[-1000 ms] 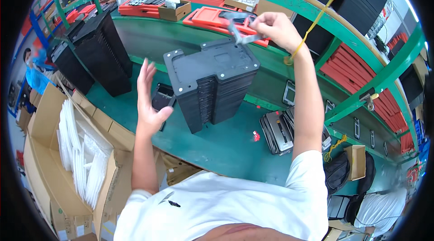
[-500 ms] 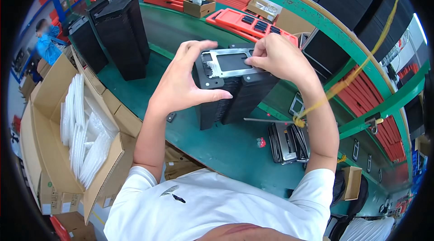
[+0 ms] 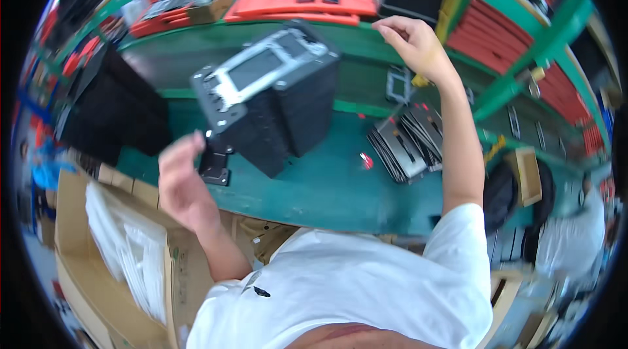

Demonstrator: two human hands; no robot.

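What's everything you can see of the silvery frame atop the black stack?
The silvery frame looks metallic, thin and roughly rectangular, with a large opening showing black and a broader bright end toward picture left. It lies flat on top of the black stack, the only thing visibly touching it. Motion blur hides its finer details.

Open carton [image 3: 80, 244] holding white packing [image 3: 131, 254], left; red panels [image 3: 489, 40] stacked, right

A tall stack of black plates [image 3: 311, 110] is stood upright on the worktop [image 3: 294, 202], its layers closely piled. A silver-grey frame [image 3: 277, 60] is laid flat on top of the stack — aligned lengthwise with it, dark surface seen through its openings — with finer details blurred.
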